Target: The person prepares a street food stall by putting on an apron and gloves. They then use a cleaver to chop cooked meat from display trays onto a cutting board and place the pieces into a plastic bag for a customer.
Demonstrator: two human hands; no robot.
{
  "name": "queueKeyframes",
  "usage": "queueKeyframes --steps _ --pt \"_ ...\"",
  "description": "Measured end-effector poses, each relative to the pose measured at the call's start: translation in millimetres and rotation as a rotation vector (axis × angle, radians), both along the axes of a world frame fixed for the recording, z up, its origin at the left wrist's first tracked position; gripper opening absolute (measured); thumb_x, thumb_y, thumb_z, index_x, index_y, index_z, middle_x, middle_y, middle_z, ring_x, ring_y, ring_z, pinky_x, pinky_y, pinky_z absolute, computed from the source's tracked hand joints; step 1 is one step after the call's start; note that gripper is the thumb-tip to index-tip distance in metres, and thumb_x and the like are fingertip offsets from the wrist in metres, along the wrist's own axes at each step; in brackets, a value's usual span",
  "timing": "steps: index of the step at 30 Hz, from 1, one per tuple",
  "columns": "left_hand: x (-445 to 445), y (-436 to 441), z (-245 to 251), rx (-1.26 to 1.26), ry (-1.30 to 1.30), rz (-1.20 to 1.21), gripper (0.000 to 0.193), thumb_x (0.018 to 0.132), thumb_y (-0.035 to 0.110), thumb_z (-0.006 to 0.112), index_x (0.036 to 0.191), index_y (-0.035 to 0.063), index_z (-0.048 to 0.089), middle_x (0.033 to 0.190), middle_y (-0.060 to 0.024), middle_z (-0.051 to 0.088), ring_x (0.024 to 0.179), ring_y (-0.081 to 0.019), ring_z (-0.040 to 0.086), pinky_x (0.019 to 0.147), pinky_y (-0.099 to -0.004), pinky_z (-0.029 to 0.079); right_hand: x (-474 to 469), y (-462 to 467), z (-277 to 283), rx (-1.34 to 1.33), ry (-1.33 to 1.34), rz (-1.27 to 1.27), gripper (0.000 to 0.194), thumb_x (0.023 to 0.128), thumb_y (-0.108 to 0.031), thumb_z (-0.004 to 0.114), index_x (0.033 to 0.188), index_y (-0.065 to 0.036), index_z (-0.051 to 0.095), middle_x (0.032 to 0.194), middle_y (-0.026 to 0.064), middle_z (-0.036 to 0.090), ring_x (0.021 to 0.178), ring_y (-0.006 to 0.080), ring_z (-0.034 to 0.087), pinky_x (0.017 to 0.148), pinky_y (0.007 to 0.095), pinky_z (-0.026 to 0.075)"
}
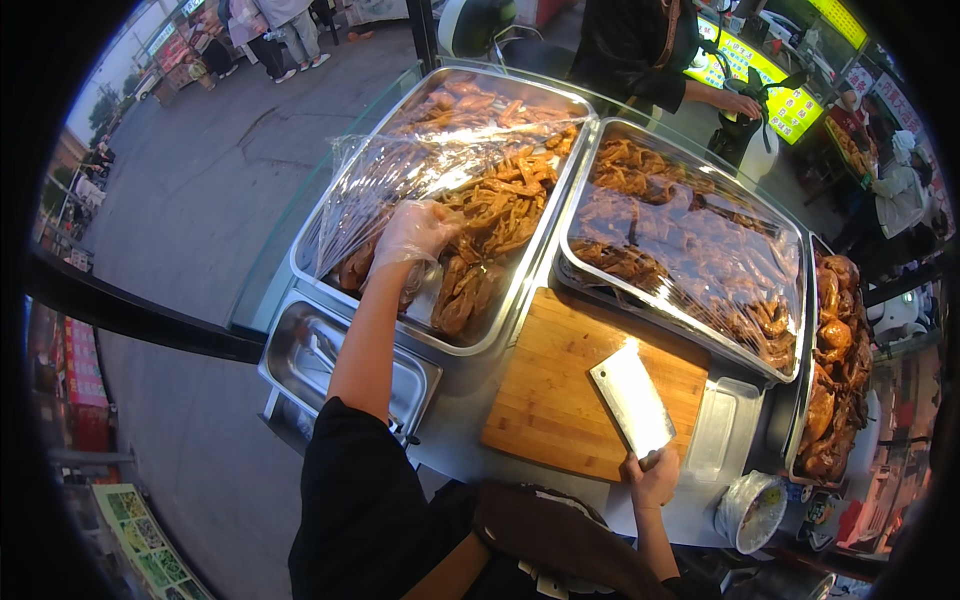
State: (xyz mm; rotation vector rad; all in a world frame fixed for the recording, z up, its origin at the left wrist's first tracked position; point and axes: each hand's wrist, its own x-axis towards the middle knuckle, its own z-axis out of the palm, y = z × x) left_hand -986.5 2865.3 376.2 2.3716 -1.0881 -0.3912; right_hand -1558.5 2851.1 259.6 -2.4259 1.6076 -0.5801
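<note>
My left hand (418,231), in a thin clear plastic glove, is over the left steel tray (491,343) at the edge of the cling film (360,187). Its fingers are curled above braised poultry pieces (502,195); whether they hold anything is hidden. My right hand (656,478) grips the handle of a cleaver (636,397), whose broad bright blade lies over the wooden cutting board (555,375). Larger brown pieces of meat (461,296) lie at the near end of the left tray.
A film-covered second tray (697,330) of meat stands right of the first, with glazed whole poultry (832,337) beyond. Around the board are a clear plastic lid (724,429), a lined tub (750,514) and a small steel pan (420,375) with tongs. A person (637,52) stands behind the glass.
</note>
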Motion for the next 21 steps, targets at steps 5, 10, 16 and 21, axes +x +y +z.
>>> queueKeyframes --steps 5,10,16,21 --pt "-25.8 2.6 -8.6 -0.054 -0.154 0.069 0.034 0.081 0.035 0.076 0.1 0.0074 0.073 0.101 -0.0175 0.071 0.096 -0.0355 0.067 0.087 -0.0411 0.053 -0.2 -0.5 1.6 -0.02 0.01 0.012 0.043 0.065 -0.025 0.084 0.079 -0.008 0.047 0.077 0.0105 0.049 0.074 0.0332 0.05 0.067 0.0442 0.04" --pt "-8.7 5.0 -17.9 -0.078 -0.006 -0.014 0.028 0.084 0.028 0.072 0.1 0.0047 0.073 0.096 -0.0174 0.072 0.091 -0.0321 0.068 0.082 -0.0397 0.053 0.2 0.5 1.9 0.019 -0.01 -0.017 0.043 0.065 -0.024 0.084 0.079 -0.008 0.047 0.077 0.0103 0.049 0.074 0.033 0.05 0.066 0.0446 0.04" --pt "5.5 23.4 -12.6 -0.078 0.338 0.071 0.026 0.093 0.02 0.062 0.108 0.0006 0.07 0.109 -0.0104 0.072 0.072 -0.015 0.067 0.064 -0.0295 0.054 1.8 0.3 3.3 0.019 0.008 -0.012 0.044 0.064 -0.024 0.084 0.078 -0.008 0.046 0.077 0.0107 0.049 0.074 0.0335 0.05 0.066 0.0447 0.04" --pt "5.4 24.4 -11.1 -0.255 0.256 0.086 0.02 0.092 0.015 0.062 0.102 -0.0011 0.066 0.098 -0.0094 0.07 0.074 -0.0158 0.065 0.066 -0.0293 0.053 4.3 1.0 8.7 0.033 0.004 -0.028 0.044 0.064 -0.024 0.085 0.078 -0.008 0.046 0.076 0.0105 0.049 0.074 0.0338 0.05 0.066 0.0447 0.04"
